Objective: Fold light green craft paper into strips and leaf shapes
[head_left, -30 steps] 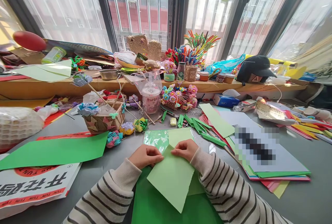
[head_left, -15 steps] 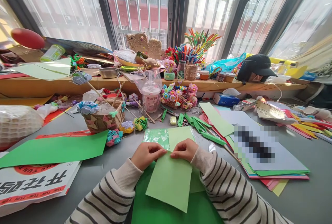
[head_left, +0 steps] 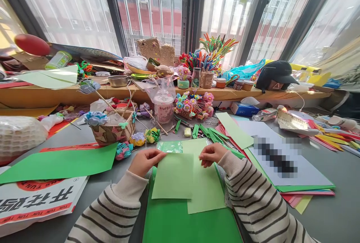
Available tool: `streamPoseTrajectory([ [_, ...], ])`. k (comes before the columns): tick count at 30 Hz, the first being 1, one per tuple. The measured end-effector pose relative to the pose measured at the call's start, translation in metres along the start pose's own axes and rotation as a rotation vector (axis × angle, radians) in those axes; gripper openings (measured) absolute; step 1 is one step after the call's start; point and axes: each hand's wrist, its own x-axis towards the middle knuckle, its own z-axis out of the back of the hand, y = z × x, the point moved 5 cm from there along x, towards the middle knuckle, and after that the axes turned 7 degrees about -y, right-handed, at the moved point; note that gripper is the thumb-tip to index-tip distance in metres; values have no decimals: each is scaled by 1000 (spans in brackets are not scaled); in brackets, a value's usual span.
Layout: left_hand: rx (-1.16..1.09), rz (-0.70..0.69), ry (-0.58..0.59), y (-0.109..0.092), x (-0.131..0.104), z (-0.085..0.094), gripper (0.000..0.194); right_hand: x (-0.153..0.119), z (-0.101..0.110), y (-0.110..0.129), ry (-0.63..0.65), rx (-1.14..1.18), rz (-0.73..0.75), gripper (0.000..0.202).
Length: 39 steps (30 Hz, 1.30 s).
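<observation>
A light green paper square (head_left: 172,177) hangs by its upper left corner from my left hand (head_left: 144,161), pinched between thumb and fingers. My right hand (head_left: 210,154) is off the square, just beyond its upper right corner, with its fingers curled and thumb near the fingertips; nothing shows between them. Under both hands lies a longer light green sheet (head_left: 209,194), partly covered by the square. That sheet rests on a dark green sheet (head_left: 180,222) in front of me.
Folded green strips (head_left: 215,135) and scissors lie beyond my right hand. A paper stack (head_left: 292,156) is at right. At left are a green sheet (head_left: 59,162), a printed bag (head_left: 42,201) and a basket of paper flowers (head_left: 108,132). A lidded cup (head_left: 164,108) stands ahead.
My right hand has let go of the light green paper and moved right. My left hand has moved left with the paper, which now hangs straighter and shows more of the sheet below.
</observation>
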Motion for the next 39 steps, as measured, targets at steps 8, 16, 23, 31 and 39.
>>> streamPoseTrajectory([
  [8,-13,5,88,0,-3,-18,25,2,-18,12,-106,-33,237,32],
  [16,106,-108,333,0,-7,-40,25,4,-45,1,-9,-190,303,21],
  [23,171,-146,317,0,-7,-46,25,4,-42,0,-7,-220,312,21],
  [31,48,-55,288,6,-3,-29,22,0,-12,2,70,11,86,29],
  [39,63,-73,279,-1,-7,-35,21,-1,-24,11,-6,-90,244,31],
])
